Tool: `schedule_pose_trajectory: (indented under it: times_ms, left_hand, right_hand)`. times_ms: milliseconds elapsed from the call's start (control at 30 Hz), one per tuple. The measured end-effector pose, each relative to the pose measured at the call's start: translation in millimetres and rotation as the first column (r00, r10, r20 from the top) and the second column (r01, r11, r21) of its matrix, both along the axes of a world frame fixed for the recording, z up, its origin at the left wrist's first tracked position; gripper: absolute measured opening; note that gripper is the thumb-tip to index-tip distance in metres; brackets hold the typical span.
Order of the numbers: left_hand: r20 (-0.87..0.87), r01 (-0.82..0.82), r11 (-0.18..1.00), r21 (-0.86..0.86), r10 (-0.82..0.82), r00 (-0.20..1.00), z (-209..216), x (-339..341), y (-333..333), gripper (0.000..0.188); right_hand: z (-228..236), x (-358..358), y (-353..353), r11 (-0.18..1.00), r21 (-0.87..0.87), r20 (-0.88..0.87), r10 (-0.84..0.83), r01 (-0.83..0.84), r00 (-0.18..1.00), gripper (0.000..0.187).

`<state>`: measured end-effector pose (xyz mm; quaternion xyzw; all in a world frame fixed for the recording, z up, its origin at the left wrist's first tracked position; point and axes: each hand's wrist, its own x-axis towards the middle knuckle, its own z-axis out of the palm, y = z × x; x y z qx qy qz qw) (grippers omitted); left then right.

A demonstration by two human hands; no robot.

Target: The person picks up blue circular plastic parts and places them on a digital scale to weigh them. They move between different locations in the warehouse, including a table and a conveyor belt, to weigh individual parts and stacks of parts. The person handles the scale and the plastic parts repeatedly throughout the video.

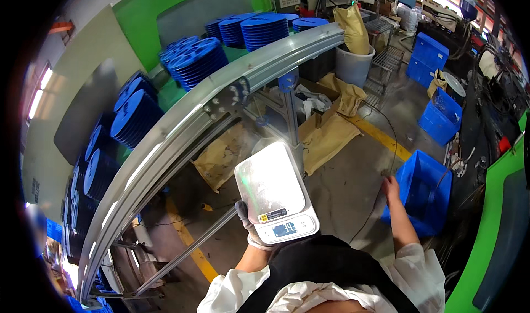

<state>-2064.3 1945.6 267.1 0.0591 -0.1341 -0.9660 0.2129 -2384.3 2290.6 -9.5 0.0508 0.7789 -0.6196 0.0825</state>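
Note:
My left hand (249, 227), in a grey glove, grips the left edge of a white digital kitchen scale (276, 183). A bright glare lies over the scale's plate, and the small display (285, 228) is lit. Nothing shows on the plate apart from specks and the glare. To the right, my bare right hand (391, 188) is lowered beside the left rim of a blue plastic crate (425, 172). Its fingers are small and partly turned away, so I cannot make out whether they are closed on anything.
A curved aluminium-framed bench edge (182, 111) sweeps across the left, with stacked blue spoked discs (196, 59) behind it. Brown paper sacks (326, 142) lie on the floor. A thin cable (367, 216) runs there too. More blue crates (441, 114) and a white bin (353, 65) stand farther off.

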Motion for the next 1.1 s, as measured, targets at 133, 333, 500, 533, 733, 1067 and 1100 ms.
schedule_pose_trajectory:
  times_ms: [133,333,500,533,733,1067,1100]
  left_hand:
    - [0.021,-0.028,1.0,0.002,0.028,0.999,-9,-70,-4,0.078]
    - [-0.057,-0.084,0.993,0.087,0.089,0.994,-30,-181,-25,0.084]
    - [0.0,-0.212,0.976,0.042,0.213,0.977,-15,-225,-43,0.084]
    - [0.003,-0.225,0.973,0.04,0.225,0.974,-12,-230,-45,0.085]
    - [0.094,-0.466,0.885,0.001,0.464,0.881,-34,-239,-38,0.08]
    - [0.056,-0.632,0.774,-0.02,0.632,0.773,-23,-237,-15,0.077]
    - [0.055,-0.638,0.769,-0.023,0.638,0.768,-23,-238,-14,0.077]
  right_hand:
    - [188,-50,-171,0.827,-0.097,-0.263,0.515,-0.554,0.816,0.031]
    - [338,-114,-279,0.56,0.388,-0.563,0.773,-0.732,0.293,0.024]
    - [406,-204,-352,0.678,0.116,-0.611,0.625,-0.726,0.486,0.018]
    - [422,-228,-368,0.642,-0.057,-0.589,0.597,-0.765,0.545,0.018]
    - [473,-323,-445,0.643,-0.144,-0.247,0.713,-0.753,0.656,0.022]
    - [473,-345,-480,0.598,-0.056,0.055,0.802,-0.8,0.595,0.016]
    - [471,-345,-482,0.601,-0.032,0.067,0.798,-0.798,0.598,0.016]
